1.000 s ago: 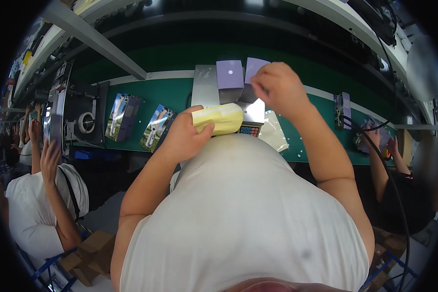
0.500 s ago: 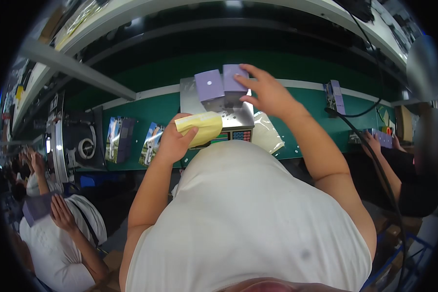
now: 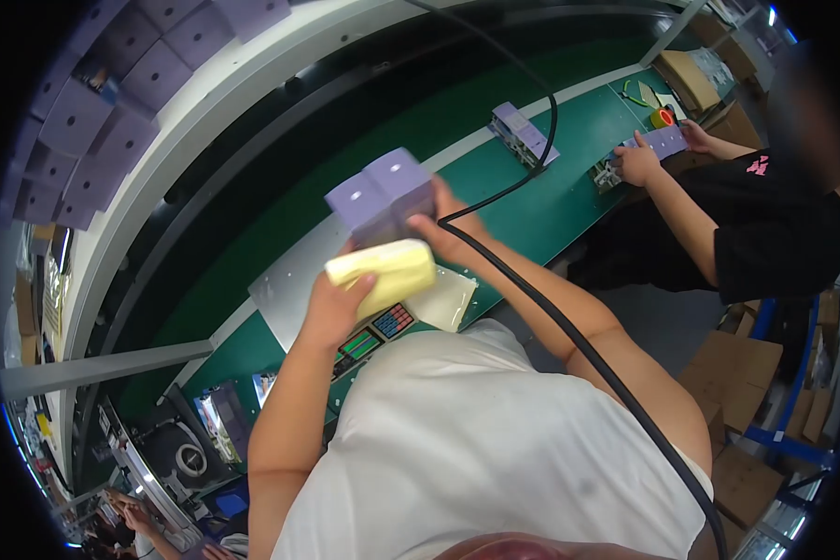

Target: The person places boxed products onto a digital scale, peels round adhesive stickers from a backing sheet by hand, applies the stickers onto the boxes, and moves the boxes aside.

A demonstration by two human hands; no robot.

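My left hand (image 3: pixel 331 303) is closed around a yellow bundle (image 3: pixel 392 276) that looks like a stack of sheets or a packet; which of these I cannot tell. Two purple boxes, a left one (image 3: pixel 353 202) and a right one (image 3: pixel 397 175), are pressed side by side just beyond the bundle, each with a white dot on top. Against the right box's side, my right hand (image 3: pixel 450 222) grips the pair, its fingers slightly blurred. The boxes appear raised over the scale's metal plate (image 3: pixel 294 280). Below, the scale's keypad (image 3: pixel 394 320) and green-lit display (image 3: pixel 358 345) show.
A clear plastic bag (image 3: pixel 446 299) lies beside the scale. A black cable (image 3: pixel 541 299) crosses in front of my right arm. Purple boxes (image 3: pixel 70 121) fill the upper shelf. At right, a co-worker's hand (image 3: pixel 639 161) holds a purple package. Another purple package (image 3: pixel 523 133) lies on the green bench.
The view has swung to the right. The two purple boxes, earlier slightly apart on the scale, are now together in my right hand's grip and seem lifted. The yellow bundle stays in my left hand.
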